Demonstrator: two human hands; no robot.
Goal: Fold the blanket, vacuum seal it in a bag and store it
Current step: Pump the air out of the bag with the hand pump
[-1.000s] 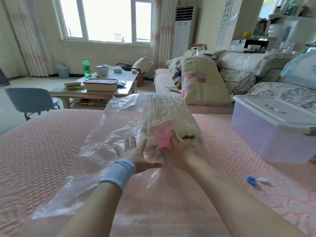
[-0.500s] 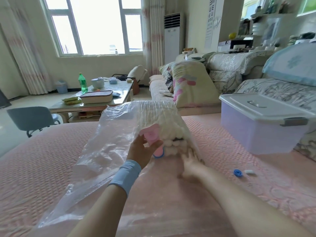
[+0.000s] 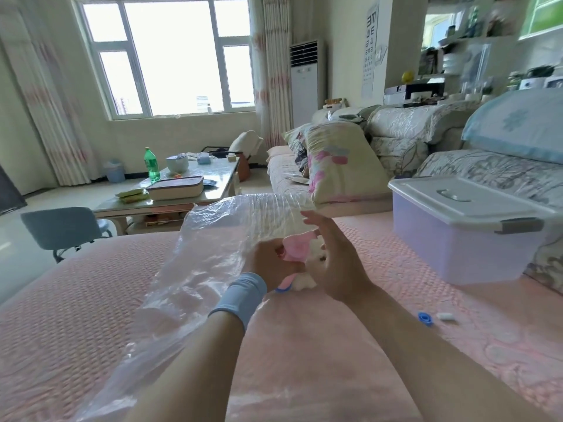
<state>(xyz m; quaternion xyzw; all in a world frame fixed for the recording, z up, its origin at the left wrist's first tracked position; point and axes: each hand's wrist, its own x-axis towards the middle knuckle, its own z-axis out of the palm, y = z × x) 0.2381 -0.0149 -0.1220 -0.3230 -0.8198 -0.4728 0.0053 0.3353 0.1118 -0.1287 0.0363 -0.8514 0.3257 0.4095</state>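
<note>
The bed (image 3: 91,284) holds the bag (image 3: 231,239), blanket (image 3: 304,281) inside. The right hand (image 3: 335,257) has lifted off it, fingers straight and empty, at 3 o'clock of the pump (image 3: 297,248) the left hand (image 3: 268,263) grips; pumping looks about to begin.

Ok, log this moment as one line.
left hand: grips pink pump | right hand: open, beside pump | vacuum bag: on bed, blanket inside

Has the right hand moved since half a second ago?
Yes. The right hand has lifted off the bag, rising relative to the blue cap on the bed, now open beside the pink pump.
</note>
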